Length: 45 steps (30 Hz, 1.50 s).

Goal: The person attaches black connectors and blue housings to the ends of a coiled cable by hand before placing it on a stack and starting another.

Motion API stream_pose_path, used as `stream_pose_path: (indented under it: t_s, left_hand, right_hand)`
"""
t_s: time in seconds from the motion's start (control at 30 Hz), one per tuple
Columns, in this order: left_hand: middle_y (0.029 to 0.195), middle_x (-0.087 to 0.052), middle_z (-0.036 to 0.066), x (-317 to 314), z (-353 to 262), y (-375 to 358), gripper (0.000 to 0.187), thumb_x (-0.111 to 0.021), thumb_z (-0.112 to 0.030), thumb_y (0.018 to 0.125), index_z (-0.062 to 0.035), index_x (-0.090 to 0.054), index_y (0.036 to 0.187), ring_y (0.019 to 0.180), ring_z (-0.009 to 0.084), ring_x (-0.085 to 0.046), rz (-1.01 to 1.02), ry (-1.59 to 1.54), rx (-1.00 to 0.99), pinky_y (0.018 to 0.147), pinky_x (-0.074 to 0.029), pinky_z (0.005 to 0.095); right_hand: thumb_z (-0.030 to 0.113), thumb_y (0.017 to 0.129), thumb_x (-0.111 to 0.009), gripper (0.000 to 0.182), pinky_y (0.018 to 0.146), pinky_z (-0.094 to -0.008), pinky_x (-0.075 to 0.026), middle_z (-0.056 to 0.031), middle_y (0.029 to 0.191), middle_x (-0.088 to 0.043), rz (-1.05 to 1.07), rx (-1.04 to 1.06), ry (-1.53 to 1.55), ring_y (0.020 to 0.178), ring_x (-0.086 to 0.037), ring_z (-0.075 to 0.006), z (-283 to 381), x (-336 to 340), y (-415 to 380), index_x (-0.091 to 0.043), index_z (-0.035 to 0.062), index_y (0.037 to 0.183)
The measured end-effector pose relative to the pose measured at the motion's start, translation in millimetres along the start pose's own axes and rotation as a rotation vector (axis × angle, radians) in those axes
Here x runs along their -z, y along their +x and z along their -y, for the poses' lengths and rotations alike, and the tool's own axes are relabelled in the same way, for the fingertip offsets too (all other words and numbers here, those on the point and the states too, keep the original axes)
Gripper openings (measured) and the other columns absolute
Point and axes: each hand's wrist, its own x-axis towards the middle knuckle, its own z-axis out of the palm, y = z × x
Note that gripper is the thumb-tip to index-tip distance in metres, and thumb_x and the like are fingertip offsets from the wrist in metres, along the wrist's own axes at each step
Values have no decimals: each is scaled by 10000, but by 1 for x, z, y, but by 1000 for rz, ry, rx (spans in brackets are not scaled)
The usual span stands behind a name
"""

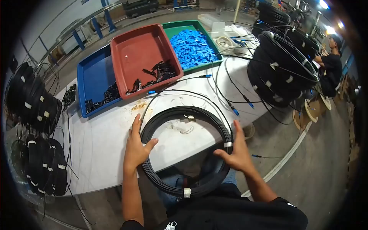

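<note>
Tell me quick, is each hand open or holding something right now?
Left hand: open, fingers extended, at the left side of the black cable coil.
Right hand: open, fingers extended, at its right side.

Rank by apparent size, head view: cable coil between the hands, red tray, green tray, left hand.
1. Cable coil, by outline
2. Red tray
3. Green tray, partly covered
4. Left hand
Nearness may enlarge the coil.

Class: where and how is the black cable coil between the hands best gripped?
Probably grip the black cable coil at opposite sides, left hand from the left, right hand from the right, thumbs inside: its open ring leaves thumb room, and white ties bind both sides.
</note>
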Motion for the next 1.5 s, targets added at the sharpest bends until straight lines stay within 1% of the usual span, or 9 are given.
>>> stream_pose_path:
  t_s: [0.17, 0.37, 0.63, 0.83, 0.9, 1.0, 1.1, 1.33, 1.5]
  left_hand:
    - [1441, -490, 246, -2, 16, -6, 895, -683, 77, 669, 27, -330, 1489, 1353, 307, -471, 58, -340, 3, 1147, -324, 391]
    - [1372, -553, 159, 16, -22, -62, 863, -575, 125, 599, 40, -435, 1446, 1255, 213, -538, -168, -642, -32, 1067, -373, 284]
    - [1429, -507, 171, 72, -106, -73, 880, -585, 82, 591, 64, -409, 1454, 1310, 263, -494, -504, -662, -305, 1160, -282, 357]
    - [1357, -571, 129, 96, -212, -3, 795, -555, 113, 657, 3, -473, 1440, 1174, 216, -578, -608, -569, -401, 955, -454, 269]
    - [1271, -609, 102, 90, -251, 41, 771, -562, 93, 664, -10, -496, 1426, 1033, 155, -604, -528, -677, -540, 815, -477, 235]
    - [996, -639, 47, 85, -294, 129, 756, -575, 78, 642, -17, -540, 1390, 704, 117, -538, -246, -571, -679, 663, -434, 215]
    - [965, -640, 99, 43, -362, 196, 835, -659, 107, 609, -88, -544, 1413, 712, 163, -583, -88, -529, -558, 686, -476, 249]
    - [680, -636, 169, -107, -449, 320, 772, -511, 172, 714, -52, -468, 1451, 558, 205, -589, 355, -727, -383, 503, -471, 361]
    - [816, -676, 185, -192, -457, 383, 744, -582, 165, 712, -60, -516, 1418, 718, 248, -657, 436, -445, -317, 641, -531, 410]
  right_hand:
    - [-80, 703, -666, 1032, 1197, -366, -164, -235, 1562, -292, 92, -93, 496, 1475, -254, -297, 5, -14, -1, -115, 35, 1568]
    - [-149, 688, -550, 898, 1199, -351, -194, -198, 1530, -377, 118, 114, 456, 1474, -290, -267, 47, 20, 0, -241, -18, 1520]
    - [-117, 708, -551, 670, 1121, -371, -358, -252, 1470, -452, -135, 573, 291, 1391, -413, -380, 115, 91, 52, -466, -20, 1365]
    - [-171, 722, -620, 725, 776, -203, -511, -143, 1383, -563, -365, 739, 351, 1210, -573, -154, 146, 176, 109, -488, 60, 1396]
    - [-155, 743, -643, 712, 806, -209, -508, -87, 1237, -638, -469, 690, 107, 969, -616, -107, 136, 219, 133, -516, 90, 1399]
    - [-68, 708, -665, 662, 869, -294, -504, -94, 1104, -678, -461, 561, 156, 985, -635, -160, 116, 287, 152, -578, 90, 1344]
    - [-97, 742, -641, 655, 800, -232, -533, -85, 1239, -635, -524, 475, 81, 947, -640, -120, 89, 345, 164, -551, 50, 1374]
    - [-104, 713, -657, 674, 705, -276, -549, -100, 1050, -690, -535, -34, 134, 823, -670, -158, -42, 440, 226, -561, 45, 1363]
    - [-94, 693, -696, 678, 707, -293, -529, -89, 980, -687, -520, -404, 36, 792, -658, -167, -118, 441, 254, -586, 58, 1344]
